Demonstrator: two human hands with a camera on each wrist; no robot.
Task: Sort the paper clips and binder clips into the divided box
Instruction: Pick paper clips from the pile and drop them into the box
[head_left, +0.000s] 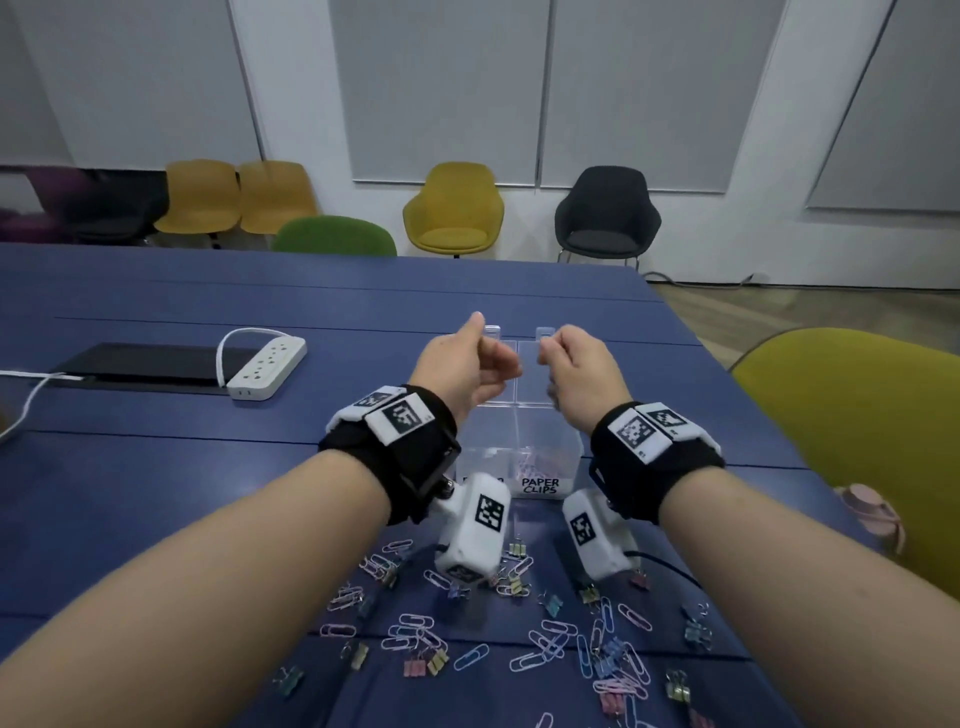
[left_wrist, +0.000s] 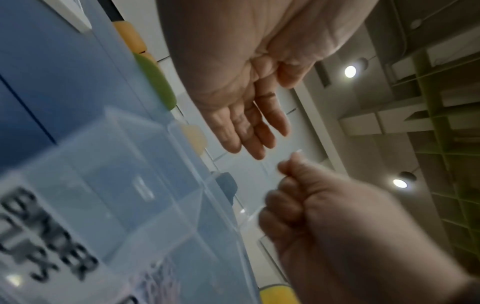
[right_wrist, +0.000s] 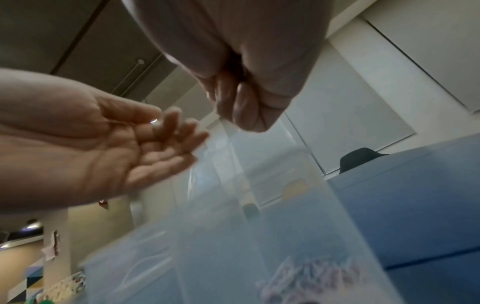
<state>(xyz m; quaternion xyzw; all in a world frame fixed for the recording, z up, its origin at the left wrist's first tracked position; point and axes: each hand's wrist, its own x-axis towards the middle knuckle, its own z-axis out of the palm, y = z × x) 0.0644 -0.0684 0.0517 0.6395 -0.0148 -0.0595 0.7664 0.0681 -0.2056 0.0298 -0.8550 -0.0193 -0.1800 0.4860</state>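
A clear divided box stands mid-table, its right compartment labelled PAPER CLIPS and holding pastel paper clips. Its clear lid stands up behind it. My right hand pinches the lid's top edge with curled fingers. My left hand is raised beside the lid, thumb up, its fingers loosely extended and holding nothing that I can see. Loose paper clips and binder clips lie scattered on the blue table near me, partly under my wrists.
A white power strip and a black panel lie at the left. A yellow-green chair stands close at the right, with a pink object at the table's right edge. More chairs line the far wall.
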